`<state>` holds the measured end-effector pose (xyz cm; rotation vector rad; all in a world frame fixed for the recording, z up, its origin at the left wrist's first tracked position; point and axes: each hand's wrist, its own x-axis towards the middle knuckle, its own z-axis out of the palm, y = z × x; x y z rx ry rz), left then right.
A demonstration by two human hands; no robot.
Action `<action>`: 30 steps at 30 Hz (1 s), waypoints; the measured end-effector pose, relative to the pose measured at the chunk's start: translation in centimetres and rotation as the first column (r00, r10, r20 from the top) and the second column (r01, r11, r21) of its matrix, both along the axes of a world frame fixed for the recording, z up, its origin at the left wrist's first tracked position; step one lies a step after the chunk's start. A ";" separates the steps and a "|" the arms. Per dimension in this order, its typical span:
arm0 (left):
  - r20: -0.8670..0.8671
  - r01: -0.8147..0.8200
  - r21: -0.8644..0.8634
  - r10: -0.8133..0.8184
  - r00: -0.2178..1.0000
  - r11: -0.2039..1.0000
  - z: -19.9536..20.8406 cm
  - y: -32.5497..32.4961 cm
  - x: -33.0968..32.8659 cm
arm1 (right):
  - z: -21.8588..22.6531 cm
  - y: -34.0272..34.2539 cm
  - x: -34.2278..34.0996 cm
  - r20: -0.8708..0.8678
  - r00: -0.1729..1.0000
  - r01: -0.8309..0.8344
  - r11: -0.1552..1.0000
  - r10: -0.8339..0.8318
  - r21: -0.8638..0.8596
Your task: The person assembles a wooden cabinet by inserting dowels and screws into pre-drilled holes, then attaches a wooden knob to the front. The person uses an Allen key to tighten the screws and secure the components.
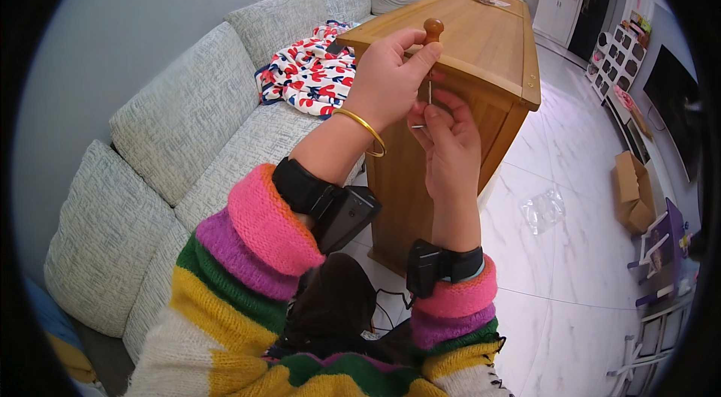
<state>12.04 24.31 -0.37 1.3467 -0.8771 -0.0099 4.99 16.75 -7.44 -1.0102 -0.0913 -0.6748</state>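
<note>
My left hand (390, 78) is closed round a tool with a rounded brown wooden handle (433, 27), whose knob stands up above my thumb. A thin metal shaft (430, 91) runs down from it toward my other hand. Just below, my right hand (451, 138) pinches with thumb and fingers close to the shaft's lower end. A short shiny metal piece (418, 126) pokes out to the left of those fingertips; its full shape is hidden. Both hands are raised in front of the end of a wooden cabinet (420, 194).
A pale grey sofa (188, 89) lines the left, with patterned red, white and blue cloth (312, 70) on it. On the tiled floor at right lie a clear plastic bag (543, 209) and an opened cardboard box (635, 193). A purple stool (667, 250) stands nearer.
</note>
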 end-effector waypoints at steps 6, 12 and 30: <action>0.038 0.001 0.001 -0.001 0.999 1.000 -0.1 0.1 0.1 | 0.0 -0.1 -1.0 -0.041 0.996 -0.085 0.996 0.085 0.012; 0.070 0.016 -0.011 -0.015 0.997 1.000 -0.3 -0.2 0.8 | 0.0 0.3 -2.4 0.032 0.978 -0.208 0.958 0.206 0.196; 0.072 0.024 -0.034 -0.022 0.997 0.999 -0.4 -0.2 0.6 | 0.7 0.8 1.5 0.004 0.990 0.141 0.989 -0.141 -0.052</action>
